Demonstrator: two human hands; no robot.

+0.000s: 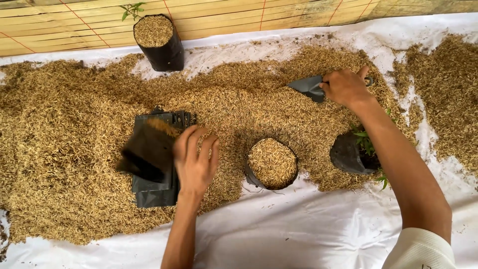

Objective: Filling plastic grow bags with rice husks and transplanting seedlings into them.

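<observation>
My left hand (195, 160) grips a flat black plastic nursery bag (147, 152), blurred with motion, just above a stack of the same black bags (160, 195) lying on a bed of rice husks (69, 149). My right hand (346, 87) is closed on the handle of a dark grey scoop (308, 87) resting on the husks at the far right. Between my hands stands a black bag filled with husks (272, 163), upright at the edge of the pile.
A white sheet (298, 224) covers the ground under the husks. A filled black bag with a small seedling (155, 42) stands at the back by a bamboo wall (249, 15). Under my right forearm lies another black bag with a green seedling (356, 152).
</observation>
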